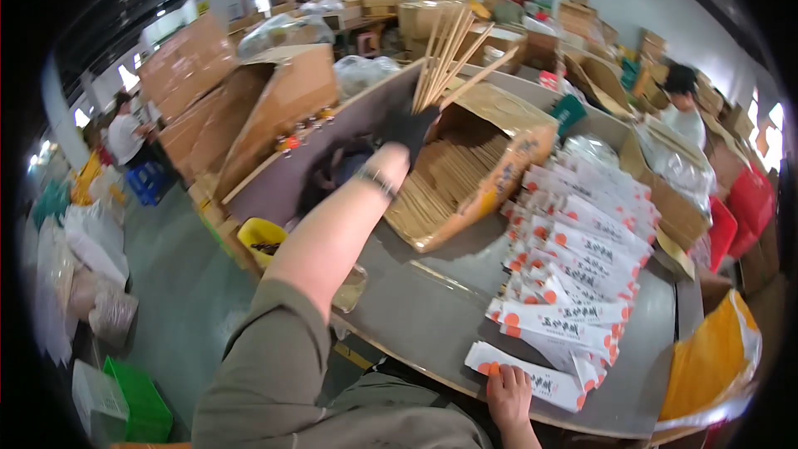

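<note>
My left arm stretches across the table, and its black-gloved hand point(407, 125) is closed around a bundle of thin wooden sticks point(453, 54) that fan upward. Just beneath it, an open cardboard box point(490, 199) lies with many more such sticks point(453, 170) inside. At the table's near edge my right hand point(509, 395) has its fingers curled on a white paper sleeve point(553, 387) with orange dots; an orange cover shows on one fingertip. Beyond that sleeve spreads an overlapping pile of matching paper sleeves point(573, 258).
A yellow container point(262, 237) with small dark things stands at the table's left edge. Large cardboard boxes point(287, 100) rise behind it. An orange-yellow bag point(715, 349) sits at the right. Other people point(686, 112) are farther off, and a green crate point(137, 399) is on the floor.
</note>
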`<state>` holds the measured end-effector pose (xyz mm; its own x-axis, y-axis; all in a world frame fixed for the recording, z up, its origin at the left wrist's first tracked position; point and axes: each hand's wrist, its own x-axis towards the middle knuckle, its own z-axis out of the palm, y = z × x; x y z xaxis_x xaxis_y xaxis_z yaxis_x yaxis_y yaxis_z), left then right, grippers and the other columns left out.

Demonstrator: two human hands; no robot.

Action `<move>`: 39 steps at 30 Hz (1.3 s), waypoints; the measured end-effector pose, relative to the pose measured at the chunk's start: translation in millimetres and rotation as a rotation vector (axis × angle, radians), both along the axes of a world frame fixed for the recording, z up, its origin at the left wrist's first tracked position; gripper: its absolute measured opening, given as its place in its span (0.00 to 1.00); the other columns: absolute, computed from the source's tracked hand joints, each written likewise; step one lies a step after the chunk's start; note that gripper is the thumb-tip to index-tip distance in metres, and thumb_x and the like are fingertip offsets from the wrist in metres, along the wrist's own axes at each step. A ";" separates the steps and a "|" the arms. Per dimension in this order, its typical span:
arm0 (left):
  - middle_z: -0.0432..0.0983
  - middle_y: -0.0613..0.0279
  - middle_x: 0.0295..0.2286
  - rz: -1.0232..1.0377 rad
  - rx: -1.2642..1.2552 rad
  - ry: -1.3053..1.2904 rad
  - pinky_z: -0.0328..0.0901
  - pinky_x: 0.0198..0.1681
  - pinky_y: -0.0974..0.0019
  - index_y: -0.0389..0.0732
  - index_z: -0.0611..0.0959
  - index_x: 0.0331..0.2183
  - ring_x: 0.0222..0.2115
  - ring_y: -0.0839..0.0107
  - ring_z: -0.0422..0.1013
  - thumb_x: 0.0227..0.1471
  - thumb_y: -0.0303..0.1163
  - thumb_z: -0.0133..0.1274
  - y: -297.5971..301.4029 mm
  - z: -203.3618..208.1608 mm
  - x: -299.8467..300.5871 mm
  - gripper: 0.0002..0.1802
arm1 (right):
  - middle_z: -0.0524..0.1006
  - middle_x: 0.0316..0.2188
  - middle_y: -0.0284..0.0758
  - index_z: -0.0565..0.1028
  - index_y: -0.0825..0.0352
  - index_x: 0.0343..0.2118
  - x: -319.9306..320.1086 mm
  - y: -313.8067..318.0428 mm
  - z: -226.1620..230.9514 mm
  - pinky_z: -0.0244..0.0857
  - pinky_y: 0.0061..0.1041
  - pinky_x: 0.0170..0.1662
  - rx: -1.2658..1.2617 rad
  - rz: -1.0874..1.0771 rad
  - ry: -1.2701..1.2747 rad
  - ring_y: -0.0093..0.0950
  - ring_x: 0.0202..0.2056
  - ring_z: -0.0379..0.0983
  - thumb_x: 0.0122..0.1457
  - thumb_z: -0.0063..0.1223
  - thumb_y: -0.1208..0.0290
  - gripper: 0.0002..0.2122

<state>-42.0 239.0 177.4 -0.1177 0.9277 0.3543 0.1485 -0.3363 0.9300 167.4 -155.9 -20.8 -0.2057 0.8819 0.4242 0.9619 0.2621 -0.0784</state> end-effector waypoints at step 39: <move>0.80 0.61 0.31 -0.847 -0.468 0.596 0.68 0.36 0.67 0.34 0.80 0.43 0.32 0.75 0.73 0.49 0.43 0.60 -198.7 -151.8 -49.0 0.24 | 0.76 0.29 0.36 0.79 0.66 0.29 30.3 37.6 74.8 0.65 0.29 0.31 -0.013 0.010 0.481 0.32 0.27 0.70 0.46 0.64 0.76 0.07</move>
